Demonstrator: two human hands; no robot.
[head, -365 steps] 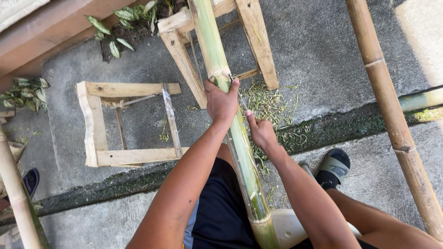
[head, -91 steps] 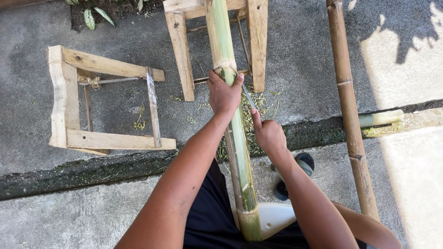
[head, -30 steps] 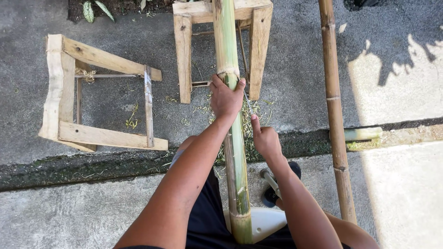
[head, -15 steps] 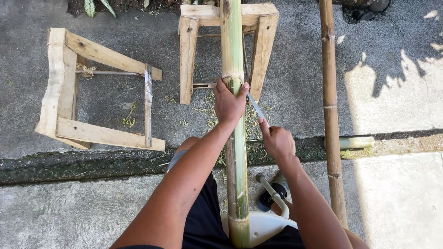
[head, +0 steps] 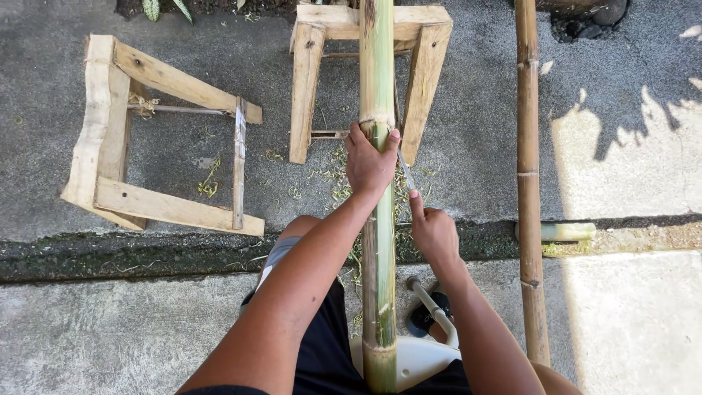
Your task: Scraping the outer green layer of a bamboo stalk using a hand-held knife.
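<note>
Since half a second ago the right hand (head: 433,232) has slid a little back toward the body along the long green bamboo pole (head: 378,241), drawing the thin grey metal blade (head: 406,170) with it, while the left hand (head: 369,162) keeps its place just below the pale ringed node of the pole; the view has also tipped slightly, so the wooden stands sit a touch higher. That small pull, judged with the green shavings (head: 329,179) strewn on the concrete floor (head: 482,110), suggests another scraping stroke down the pole's skin is under way. Left fingers wrap closed around the pole from above, thumb on the right side, wrist straight and forearm running along the pole. Right fingers are curled shut on the blade's handle, knuckles up, the blade angled forward and left so its tip nears the pole beside the left thumb. The pole lies lengthwise from between the person's legs, over a white plastic seat (head: 420,360), out across the pale four-legged wooden stand (head: 316,80). A second, overturned wooden frame stand (head: 110,139) lies well to the left, and a brown dry bamboo pole (head: 528,168) runs parallel on the right.
</note>
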